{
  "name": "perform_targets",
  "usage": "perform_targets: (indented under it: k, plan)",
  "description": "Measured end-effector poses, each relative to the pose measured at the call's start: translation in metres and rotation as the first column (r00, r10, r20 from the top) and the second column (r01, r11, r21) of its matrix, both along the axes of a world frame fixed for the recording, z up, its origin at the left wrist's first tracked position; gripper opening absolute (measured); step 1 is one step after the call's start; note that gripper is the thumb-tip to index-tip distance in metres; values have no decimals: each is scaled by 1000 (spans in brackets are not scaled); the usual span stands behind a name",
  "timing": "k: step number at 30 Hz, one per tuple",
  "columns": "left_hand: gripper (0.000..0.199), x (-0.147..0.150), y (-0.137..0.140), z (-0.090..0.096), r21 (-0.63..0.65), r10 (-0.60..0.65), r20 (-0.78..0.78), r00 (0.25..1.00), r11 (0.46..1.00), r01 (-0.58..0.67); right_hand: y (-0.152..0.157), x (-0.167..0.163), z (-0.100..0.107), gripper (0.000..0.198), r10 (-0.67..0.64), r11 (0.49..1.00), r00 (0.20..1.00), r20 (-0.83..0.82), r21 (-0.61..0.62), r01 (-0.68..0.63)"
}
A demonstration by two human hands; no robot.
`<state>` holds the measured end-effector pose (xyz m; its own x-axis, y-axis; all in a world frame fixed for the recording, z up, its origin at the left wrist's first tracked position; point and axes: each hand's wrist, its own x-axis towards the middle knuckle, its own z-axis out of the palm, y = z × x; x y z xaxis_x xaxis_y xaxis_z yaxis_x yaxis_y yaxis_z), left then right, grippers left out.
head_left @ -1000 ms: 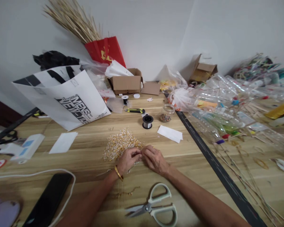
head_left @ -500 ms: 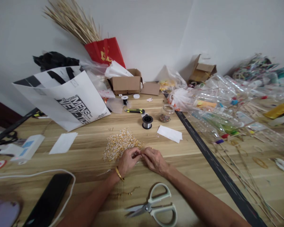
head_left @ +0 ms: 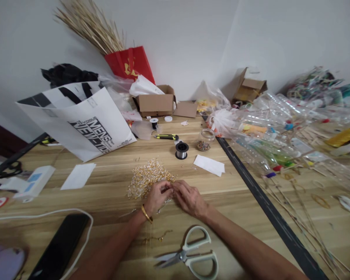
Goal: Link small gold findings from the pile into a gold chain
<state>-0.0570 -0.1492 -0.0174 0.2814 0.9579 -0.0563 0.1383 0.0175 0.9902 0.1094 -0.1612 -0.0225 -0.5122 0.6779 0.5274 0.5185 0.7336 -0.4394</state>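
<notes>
Fingertips pinched, my left hand [head_left: 158,196] meets my right hand [head_left: 189,196] just in front of a pile of gold and clear beads [head_left: 147,177]. My right hand is pinched too, its fingers against the left ones. Whatever sits between the fingertips is too small to make out. A gold bracelet rings my left wrist. Below the hands lie a short gold chain [head_left: 160,236] and scissors [head_left: 189,254] with pale handles, their blades pointing left.
Behind the beads stand a wire spool [head_left: 181,150], a glass jar [head_left: 205,140] and a yellow-black cutter [head_left: 166,137]. A white bag [head_left: 81,120] and a phone [head_left: 60,247] are at left. Plastic bottles [head_left: 253,155] crowd the right beyond a black strip [head_left: 251,186].
Both hands stay together by the beads. The right fingers have shifted slightly left and bent more over the left fingertips; a thin strand now shows below the left hand.
</notes>
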Motion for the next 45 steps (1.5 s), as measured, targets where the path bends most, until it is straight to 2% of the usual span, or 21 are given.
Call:
perform_targets:
  k: [3, 8, 15, 18, 25, 38, 45]
  plan:
    - [16, 0, 0, -1, 14, 13, 0, 1000, 1000, -13, -1, -2, -1, 29, 7, 1000, 1000, 8, 4, -7]
    - [19, 1, 0, 3, 2, 32, 8, 999, 999, -32, 2, -1, -7, 24, 14, 999, 999, -36, -49, -16]
    - [20, 0, 0, 9, -66, 37, 42, 998, 997, -34, 1, -3, -6, 10, -15, 978, 978, -210, -207, -30]
    - [21, -1, 1, 8, -68, 41, 55, 998, 997, -37, 2, -4, -6, 6, -30, 973, 961, -274, -230, -35]
    - [19, 0, 0, 9, -43, 48, 45, 998, 998, -46, 6, -3, -6, 10, -68, 961, 955, -290, -277, -16]
    - [14, 1, -1, 7, -46, 70, 52, 996, 997, -68, 7, -2, -1, 13, -71, 917, 949, -309, -395, -60]
    - [15, -2, 2, 3, -59, 43, 57, 997, 998, -39, 8, -1, -1, 14, -88, 892, 937, -337, -446, -77]
